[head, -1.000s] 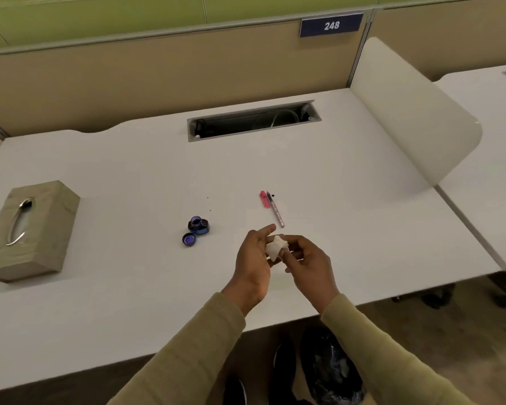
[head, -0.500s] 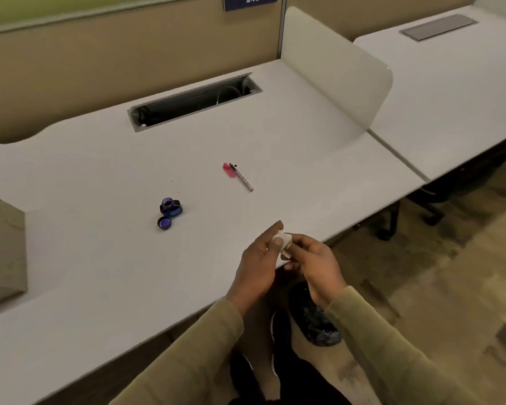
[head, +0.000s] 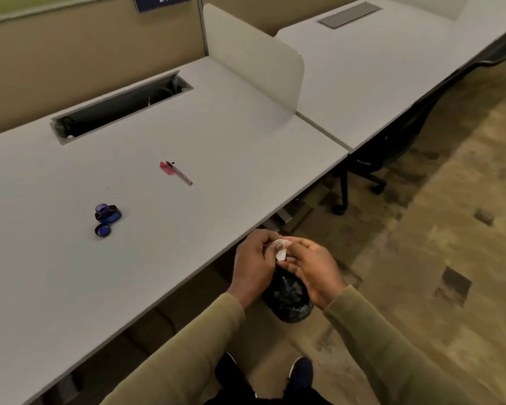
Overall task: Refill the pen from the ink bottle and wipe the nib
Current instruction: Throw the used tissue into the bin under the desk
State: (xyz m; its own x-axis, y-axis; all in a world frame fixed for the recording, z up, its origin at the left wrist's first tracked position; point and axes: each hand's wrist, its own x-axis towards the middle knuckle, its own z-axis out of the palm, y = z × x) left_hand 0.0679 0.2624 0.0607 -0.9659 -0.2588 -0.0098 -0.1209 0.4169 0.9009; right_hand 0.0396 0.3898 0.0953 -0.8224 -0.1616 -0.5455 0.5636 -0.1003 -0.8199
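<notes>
I log one tissue (head: 281, 252) pinched by left grip (head: 253, 264) and right grip (head: 313, 270); beyond them, on the surface (head: 187, 244): one pen (head: 181, 176), one ink bottle (head: 107, 214), one lid (head: 103, 230).

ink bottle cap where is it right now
In the head view the ink bottle cap lies on the left part of the desk, just on the person's side of the open ink bottle and well left of the pen.

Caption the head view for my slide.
Left hand and right hand hold crumpled white tissue over a black-bagged bin; uncapped blue ink bottle and red pen rest on pale desk.
</notes>
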